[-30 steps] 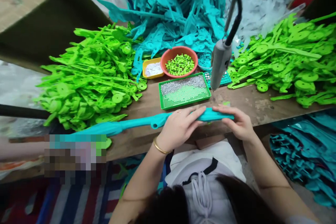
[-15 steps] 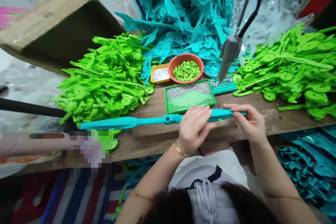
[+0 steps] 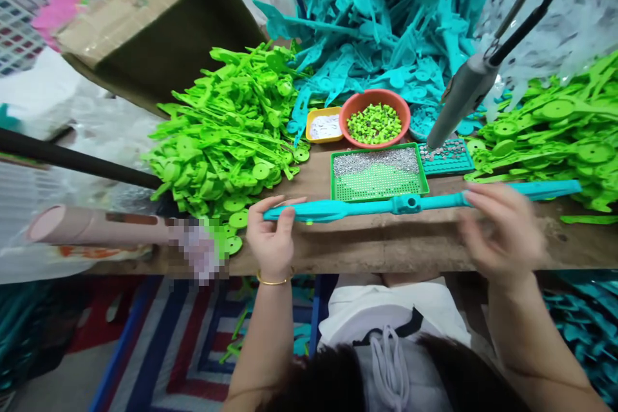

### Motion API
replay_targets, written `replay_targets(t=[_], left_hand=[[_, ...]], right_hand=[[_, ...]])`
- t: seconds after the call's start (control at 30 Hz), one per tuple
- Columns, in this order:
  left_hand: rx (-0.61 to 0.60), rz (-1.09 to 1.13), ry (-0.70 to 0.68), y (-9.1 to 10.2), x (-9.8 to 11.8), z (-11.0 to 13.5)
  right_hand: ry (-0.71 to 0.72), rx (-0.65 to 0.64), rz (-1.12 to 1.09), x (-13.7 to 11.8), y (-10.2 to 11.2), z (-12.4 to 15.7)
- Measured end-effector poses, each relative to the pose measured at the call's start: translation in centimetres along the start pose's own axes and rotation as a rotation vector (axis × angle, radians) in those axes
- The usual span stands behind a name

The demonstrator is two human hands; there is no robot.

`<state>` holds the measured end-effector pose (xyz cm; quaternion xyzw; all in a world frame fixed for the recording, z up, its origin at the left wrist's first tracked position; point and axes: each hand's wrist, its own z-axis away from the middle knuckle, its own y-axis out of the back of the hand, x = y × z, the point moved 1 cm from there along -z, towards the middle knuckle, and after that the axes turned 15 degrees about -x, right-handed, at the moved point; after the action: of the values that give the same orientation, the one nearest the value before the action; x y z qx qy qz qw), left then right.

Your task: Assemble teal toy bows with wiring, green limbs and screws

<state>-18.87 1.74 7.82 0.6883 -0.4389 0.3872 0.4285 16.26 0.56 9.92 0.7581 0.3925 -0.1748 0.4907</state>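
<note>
A long teal plastic piece lies across the wooden bench in front of me. My left hand pinches its left end, thumb and fingers closed on it. My right hand is blurred by motion near the right part of the piece, its fingers partly spread just over it; whether it grips is unclear. A green tray half covered with small silver screws sits just behind the piece.
Heaps of green plastic parts lie at left and right, with a teal heap behind. An orange bowl of green bits, a yellow dish and a hanging grey screwdriver stand behind the tray. Another person's sleeve reaches in from the left.
The teal piece has slid to the right along the bench. My left hand went from its middle to its left end, and my right hand shifted right.
</note>
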Motion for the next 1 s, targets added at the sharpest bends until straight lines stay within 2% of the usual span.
replay_targets(t=[0.07, 0.1, 0.17, 0.27, 0.4, 0.47, 0.53, 0.63, 0.73, 0.83, 0.9, 1.0], left_hand=[[-0.037, 0.017, 0.011, -0.5, 0.6, 0.7], [-0.046, 0.022, 0.021, -0.5, 0.8, 0.9], [-0.054, 0.027, 0.044, -0.5, 1.0, 1.2], [-0.053, 0.050, 0.064, -0.3, 1.2, 1.5], [-0.131, 0.086, 0.054, -0.8, 2.0, 2.1], [-0.170, 0.092, 0.037, -1.1, 2.4, 2.4], [-0.194, 0.085, 0.004, -1.1, 2.3, 2.8], [-0.293, 0.035, -0.080, -0.2, 0.8, 2.8], [-0.434, -0.161, -0.217, 1.1, -1.5, 2.3], [-0.547, -0.537, -0.334, 1.8, -3.1, 1.3], [-0.625, -0.708, -0.379, 2.0, -3.4, 0.7], [-0.715, -0.803, -0.452, 2.1, -3.0, 0.1]], right_hand=[[0.176, -0.290, 0.035, -1.2, -2.2, -1.1], [0.223, -0.353, 0.043, -1.5, -3.0, -1.7], [0.259, -0.387, 0.011, -1.6, -3.9, -2.5], [0.268, -0.381, 0.008, -1.7, -3.7, -3.0], [0.348, -0.370, 0.216, -3.8, -4.1, -2.7], [0.406, -0.403, 0.245, -5.6, -5.6, -2.5], [0.429, -0.495, 0.227, -7.1, -7.7, -2.4], [0.428, -0.587, 0.198, -8.4, -10.7, -2.6], [0.433, -0.610, 0.203, -8.5, -12.3, -2.7], [0.455, -0.601, 0.239, -8.3, -12.7, -2.6], [0.465, -0.584, 0.238, -8.3, -12.6, -2.7], [0.454, -0.600, 0.226, -8.5, -12.4, -2.9]])
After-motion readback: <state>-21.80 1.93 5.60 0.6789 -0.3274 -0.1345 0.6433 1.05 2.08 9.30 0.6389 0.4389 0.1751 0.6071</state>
